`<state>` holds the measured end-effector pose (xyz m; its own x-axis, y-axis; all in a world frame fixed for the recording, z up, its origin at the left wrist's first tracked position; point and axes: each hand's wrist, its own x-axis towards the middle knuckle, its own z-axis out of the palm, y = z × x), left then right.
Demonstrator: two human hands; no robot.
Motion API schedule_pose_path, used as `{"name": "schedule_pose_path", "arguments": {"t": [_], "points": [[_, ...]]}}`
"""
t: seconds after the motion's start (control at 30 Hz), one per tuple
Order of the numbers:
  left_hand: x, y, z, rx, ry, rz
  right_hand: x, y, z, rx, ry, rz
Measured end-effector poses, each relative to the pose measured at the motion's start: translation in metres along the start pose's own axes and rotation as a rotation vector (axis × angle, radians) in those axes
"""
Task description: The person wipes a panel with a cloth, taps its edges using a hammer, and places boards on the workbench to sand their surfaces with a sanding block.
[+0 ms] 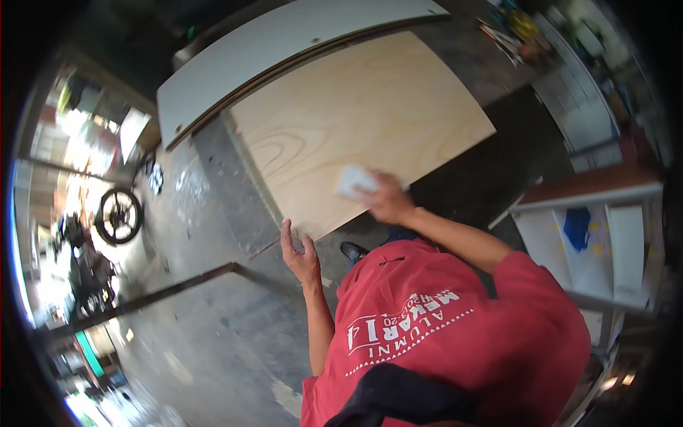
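Note:
A pale plywood board [356,107] with swirling grain lies flat in front of me. My right hand [390,199] grips a whitish block or folded pad [353,183], slightly blurred, against the board's near part; its exact kind I cannot make out. By the board's near left corner, my left hand [302,257] is raised with thumb and fingers apart. It holds nothing, and whether it touches the corner I cannot tell.
A long white panel [284,67] lies along the board's far edge. White shelving [597,249] with a dark blue cloth [576,228] stands at right. A dark metal bar [178,285] crosses the left side, near a motorcycle wheel [119,215]. Tools [505,43] lie at the far right.

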<state>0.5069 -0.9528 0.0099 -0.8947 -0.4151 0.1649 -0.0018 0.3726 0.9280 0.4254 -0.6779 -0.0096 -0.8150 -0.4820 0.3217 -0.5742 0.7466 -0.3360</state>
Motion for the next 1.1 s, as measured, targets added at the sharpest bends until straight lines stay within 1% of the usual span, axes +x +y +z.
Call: {"name": "schedule_pose_path", "arguments": {"t": [0.07, 0.1, 0.17, 0.2, 0.27, 0.33, 0.37, 0.43, 0.47, 0.53, 0.6, 0.67, 0.73, 0.77, 0.8, 0.87, 0.9, 0.93, 0.97, 1.0, 1.03, 1.1], "points": [[0.012, 0.008, 0.013, -0.015, -0.092, 0.0, 0.009, -0.032, 0.003, 0.084, -0.066, -0.138], [0.018, 0.011, 0.019, 0.009, -0.129, 0.034, 0.012, -0.035, 0.0, 0.08, -0.048, -0.107], [0.027, 0.021, 0.031, 0.078, -0.188, 0.083, 0.014, -0.029, -0.006, 0.15, -0.071, -0.197], [0.028, 0.025, 0.039, 0.081, -0.208, 0.089, 0.01, -0.016, -0.012, 0.15, -0.062, -0.178], [0.028, 0.03, 0.054, 0.051, -0.197, 0.03, 0.004, 0.022, -0.025, 0.085, -0.065, -0.111], [0.024, 0.031, 0.071, 0.088, -0.211, 0.012, -0.005, 0.072, -0.044, -0.022, 0.048, -0.007], [0.022, 0.032, 0.081, 0.103, -0.195, -0.026, -0.011, 0.108, -0.048, -0.025, 0.115, 0.031], [0.015, 0.036, 0.105, 0.124, -0.151, -0.112, -0.022, 0.172, -0.075, -0.087, 0.157, 0.153], [0.012, 0.038, 0.118, 0.135, -0.142, -0.112, -0.026, 0.204, -0.089, -0.146, 0.16, 0.22], [0.006, 0.042, 0.146, 0.291, -0.07, 0.034, -0.035, 0.273, -0.113, -0.189, 0.206, 0.269], [0.001, 0.051, 0.177, 0.331, -0.045, 0.004, -0.036, 0.328, -0.14, -0.224, 0.242, 0.323], [-0.009, 0.065, 0.206, 0.372, -0.019, -0.044, -0.035, 0.372, -0.16, -0.179, 0.214, 0.407], [-0.011, 0.078, 0.236, 0.458, -0.051, -0.123, -0.036, 0.398, -0.163, -0.168, 0.202, 0.373], [-0.012, 0.074, 0.248, 0.455, -0.066, -0.125, -0.036, 0.41, -0.164, -0.174, 0.197, 0.349], [-0.013, 0.078, 0.262, 0.463, -0.051, -0.135, -0.037, 0.413, -0.166, -0.163, 0.191, 0.335], [-0.011, 0.087, 0.292, 0.568, -0.084, -0.16, -0.048, 0.397, -0.169, -0.107, 0.109, 0.299], [-0.009, 0.088, 0.306, 0.589, -0.093, -0.182, -0.06, 0.391, -0.164, -0.054, 0.124, 0.223], [-0.005, 0.09, 0.321, 0.591, -0.074, -0.184, -0.069, 0.382, -0.166, -0.023, 0.08, 0.161], [-0.002, 0.091, 0.335, 0.629, -0.1, -0.19, -0.078, 0.374, -0.169, 0.026, 0.046, 0.099], [-0.001, 0.094, 0.348, 0.671, -0.127, -0.197, -0.085, 0.361, -0.178, 0.067, -0.006, 0.09], [0.0, 0.1, 0.363, 0.679, -0.113, -0.203, -0.089, 0.354, -0.181, 0.066, -0.012, 0.057], [-0.005, 0.11, 0.387, 0.917, -0.133, -0.163, -0.086, 0.353, -0.184, 0.077, -0.021, 0.017]]}}
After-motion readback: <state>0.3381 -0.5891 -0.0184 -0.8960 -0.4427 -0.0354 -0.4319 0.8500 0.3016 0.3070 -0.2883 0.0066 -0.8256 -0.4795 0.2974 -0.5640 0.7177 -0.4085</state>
